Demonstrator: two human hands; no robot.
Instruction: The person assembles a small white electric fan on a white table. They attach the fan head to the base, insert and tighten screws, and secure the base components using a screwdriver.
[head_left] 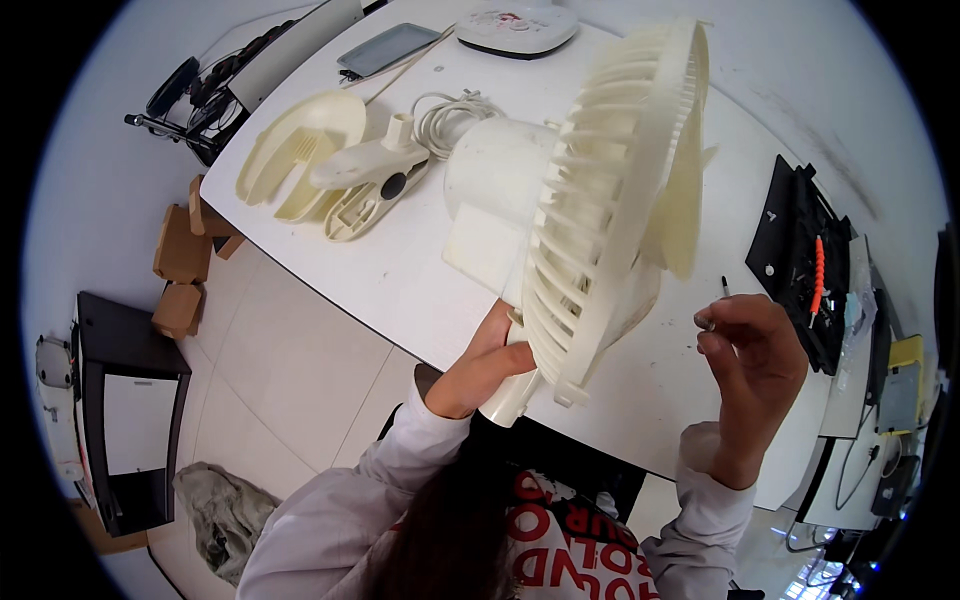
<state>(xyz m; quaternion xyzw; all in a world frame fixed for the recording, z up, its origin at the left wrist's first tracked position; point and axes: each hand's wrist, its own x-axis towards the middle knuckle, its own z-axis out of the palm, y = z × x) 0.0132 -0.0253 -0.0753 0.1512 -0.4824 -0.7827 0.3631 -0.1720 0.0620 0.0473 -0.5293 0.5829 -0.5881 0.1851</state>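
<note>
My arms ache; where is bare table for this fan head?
Mostly bare white table shows between the clip base, the fan head and near left edge; another patch lies between fan head and black tool case, with a thin dark piece showing there. Far left is crowded: cream shells, coiled cable.

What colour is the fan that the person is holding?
The fan is a creamy off-white; it shows best in the head view.

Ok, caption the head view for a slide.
Left hand holds a cream fan; right hand pinches a small object above the white table.
</note>
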